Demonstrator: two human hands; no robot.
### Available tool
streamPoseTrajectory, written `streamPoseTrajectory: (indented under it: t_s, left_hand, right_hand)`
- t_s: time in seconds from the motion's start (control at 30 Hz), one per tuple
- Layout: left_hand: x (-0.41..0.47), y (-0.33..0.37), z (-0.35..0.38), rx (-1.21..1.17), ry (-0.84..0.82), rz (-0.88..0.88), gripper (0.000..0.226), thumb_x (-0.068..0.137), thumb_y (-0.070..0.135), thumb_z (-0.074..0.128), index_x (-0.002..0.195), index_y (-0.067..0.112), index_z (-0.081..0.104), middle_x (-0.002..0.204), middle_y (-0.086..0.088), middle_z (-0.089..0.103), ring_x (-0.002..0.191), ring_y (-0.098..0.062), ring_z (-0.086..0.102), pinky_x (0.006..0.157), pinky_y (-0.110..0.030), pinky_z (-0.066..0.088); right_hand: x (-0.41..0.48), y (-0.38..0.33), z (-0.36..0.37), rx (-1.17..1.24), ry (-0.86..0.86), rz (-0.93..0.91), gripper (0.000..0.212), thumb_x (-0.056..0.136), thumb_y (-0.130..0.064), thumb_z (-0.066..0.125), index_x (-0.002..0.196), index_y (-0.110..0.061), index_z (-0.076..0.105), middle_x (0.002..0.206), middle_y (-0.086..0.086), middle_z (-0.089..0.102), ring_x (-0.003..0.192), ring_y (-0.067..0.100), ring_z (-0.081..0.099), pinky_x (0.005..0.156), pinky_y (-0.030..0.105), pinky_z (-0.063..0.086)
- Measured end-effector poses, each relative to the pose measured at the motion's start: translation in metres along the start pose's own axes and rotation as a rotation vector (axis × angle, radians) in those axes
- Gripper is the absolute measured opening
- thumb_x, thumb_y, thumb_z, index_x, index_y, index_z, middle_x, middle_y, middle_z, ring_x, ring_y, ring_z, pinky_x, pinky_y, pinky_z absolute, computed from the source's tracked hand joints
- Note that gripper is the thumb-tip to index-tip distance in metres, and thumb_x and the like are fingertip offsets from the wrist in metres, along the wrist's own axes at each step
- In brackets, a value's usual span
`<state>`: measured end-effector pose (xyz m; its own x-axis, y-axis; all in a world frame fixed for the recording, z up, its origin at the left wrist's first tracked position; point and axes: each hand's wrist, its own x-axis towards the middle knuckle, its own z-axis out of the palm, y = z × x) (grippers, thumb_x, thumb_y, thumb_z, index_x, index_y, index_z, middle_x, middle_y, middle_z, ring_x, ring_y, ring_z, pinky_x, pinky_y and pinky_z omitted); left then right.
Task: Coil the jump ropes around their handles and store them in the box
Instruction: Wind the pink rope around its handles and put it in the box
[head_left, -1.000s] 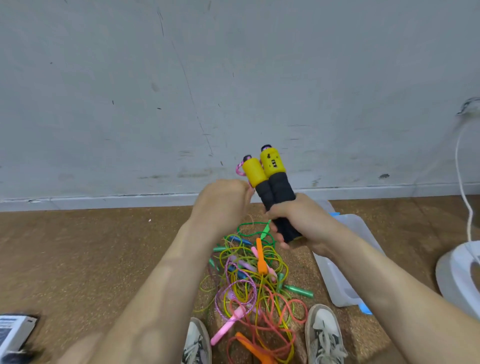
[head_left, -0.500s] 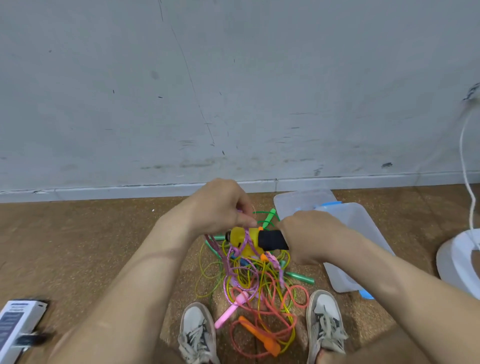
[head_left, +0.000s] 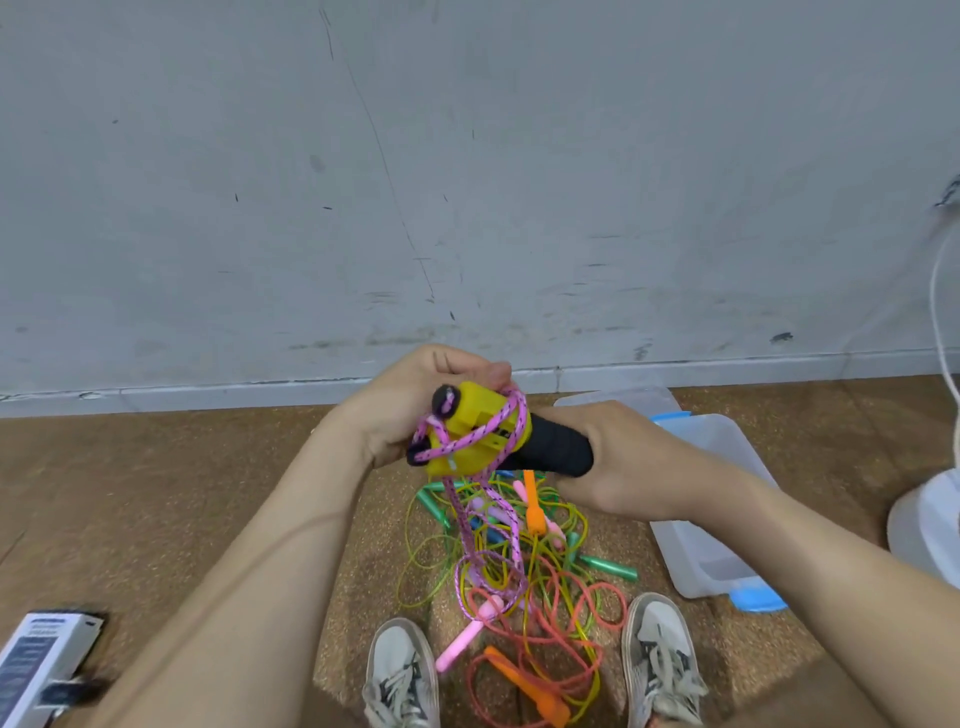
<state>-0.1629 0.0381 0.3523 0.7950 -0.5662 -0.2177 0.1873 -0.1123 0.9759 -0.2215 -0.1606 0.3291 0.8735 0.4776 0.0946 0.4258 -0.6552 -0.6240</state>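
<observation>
Your right hand (head_left: 623, 467) curled round the black grips of the paired handles (head_left: 483, 436). Your left hand (head_left: 410, 410) closed round their yellow ends, thumb pressing the pink cord (head_left: 488, 525) onto them. The cord trailed down into the pile of ropes (head_left: 545, 597) on the floor (head_left: 156, 493), and the clear box (head_left: 717, 545) lay just right of it. Print on the carton (head_left: 36, 660) at lower left was too blurred to read.

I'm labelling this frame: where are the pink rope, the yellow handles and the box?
pink rope (head_left: 520, 418): head view, loop wound round the handles.
yellow handles (head_left: 467, 410): head view, top yellow face.
box (head_left: 701, 577): head view, near wall.
</observation>
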Motion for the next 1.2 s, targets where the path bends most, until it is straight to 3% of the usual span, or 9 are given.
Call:
streamPoseTrajectory:
  t_s: [0.1, 0.2, 0.3, 0.4, 0.53, 0.67, 0.8, 1.03, 1.2]
  left_hand:
    - [0.002, 0.004, 0.004, -0.089, 0.135, -0.031, 0.028, 0.082, 0.015, 0.060, 0.058, 0.012, 0.074, 0.060, -0.004, 0.070, 0.053, -0.012, 0.066, 0.054, -0.022, 0.056]
    - [0.002, 0.001, 0.005, -0.145, 0.185, -0.028, 0.030, 0.079, 0.011, 0.056, 0.055, 0.016, 0.074, 0.058, -0.002, 0.068, 0.048, -0.010, 0.063, 0.048, -0.021, 0.053]
    - [0.004, -0.010, 0.002, -0.114, 0.179, -0.027, 0.047, 0.092, 0.004, 0.044, 0.052, 0.017, 0.065, 0.047, 0.000, 0.049, 0.032, -0.004, 0.035, 0.034, -0.012, 0.021]
    - [0.008, -0.017, 0.006, -0.004, 0.140, -0.031, 0.048, 0.100, 0.007, 0.035, 0.063, 0.013, 0.065, 0.047, -0.003, 0.040, 0.031, -0.005, 0.024, 0.036, -0.010, 0.016]
    - [0.002, -0.021, 0.013, 0.966, 0.168, 0.185, 0.027, 0.100, 0.027, 0.043, 0.084, 0.013, 0.058, 0.059, 0.002, 0.052, 0.056, -0.018, 0.050, 0.056, -0.031, 0.040]
    - [-0.010, -0.011, 0.026, 1.484, 0.229, 0.377, 0.022, 0.094, 0.038, 0.048, 0.100, 0.025, 0.064, 0.080, -0.003, 0.066, 0.085, -0.028, 0.058, 0.067, -0.038, 0.045]
    - [-0.011, -0.003, 0.032, 1.375, 0.198, 0.411, 0.017, 0.087, 0.034, 0.060, 0.093, 0.023, 0.071, 0.082, 0.000, 0.070, 0.083, -0.021, 0.060, 0.070, -0.035, 0.046]
    - [-0.007, -0.008, 0.016, 0.954, 0.045, 0.143, 0.017, 0.064, 0.035, 0.085, 0.077, 0.026, 0.077, 0.057, 0.024, 0.062, 0.063, 0.009, 0.056, 0.056, -0.009, 0.037]
    - [-0.005, -0.008, 0.006, 0.594, -0.065, 0.023, 0.013, 0.066, 0.027, 0.079, 0.073, 0.016, 0.077, 0.070, 0.009, 0.072, 0.069, -0.001, 0.063, 0.070, -0.023, 0.052]
  right_hand:
    - [0.003, -0.002, 0.003, 0.128, 0.031, 0.070, 0.047, 0.074, 0.001, 0.066, 0.061, -0.033, 0.035, 0.054, -0.019, 0.048, 0.051, 0.000, 0.043, 0.049, 0.016, 0.029]
    - [0.004, 0.002, 0.008, 0.212, 0.025, 0.129, 0.036, 0.076, -0.002, 0.068, 0.063, -0.019, 0.040, 0.055, -0.011, 0.041, 0.052, 0.003, 0.035, 0.051, 0.023, 0.026]
    - [0.005, 0.004, 0.006, 0.368, 0.078, 0.235, 0.037, 0.078, 0.001, 0.068, 0.064, -0.015, 0.037, 0.052, -0.012, 0.035, 0.050, 0.004, 0.032, 0.051, 0.023, 0.025]
    - [0.007, 0.001, 0.001, 0.502, 0.175, 0.359, 0.025, 0.079, 0.003, 0.066, 0.068, -0.009, 0.046, 0.056, -0.003, 0.046, 0.054, 0.011, 0.042, 0.056, 0.025, 0.032]
    - [0.013, 0.013, 0.002, 0.463, 0.255, 0.576, 0.026, 0.078, 0.001, 0.059, 0.065, -0.012, 0.040, 0.058, 0.008, 0.041, 0.056, 0.021, 0.039, 0.053, 0.028, 0.028]
    - [0.012, 0.026, 0.004, -0.282, 0.062, 0.601, 0.011, 0.077, -0.015, 0.054, 0.074, -0.022, 0.046, 0.071, 0.000, 0.055, 0.070, 0.025, 0.056, 0.055, 0.029, 0.038]
    - [0.008, 0.015, 0.010, -0.547, -0.187, 0.580, 0.022, 0.081, -0.020, 0.054, 0.103, -0.021, 0.056, 0.084, 0.000, 0.058, 0.077, 0.023, 0.058, 0.062, 0.030, 0.045]
    - [-0.001, -0.005, 0.003, -0.634, -0.451, 0.228, 0.022, 0.076, -0.009, 0.055, 0.094, -0.021, 0.057, 0.074, -0.003, 0.055, 0.074, 0.022, 0.057, 0.061, 0.033, 0.048]
    - [-0.005, -0.011, -0.009, -0.521, -0.371, 0.080, 0.024, 0.075, -0.006, 0.056, 0.087, -0.027, 0.053, 0.070, -0.006, 0.055, 0.070, 0.017, 0.054, 0.056, 0.031, 0.038]
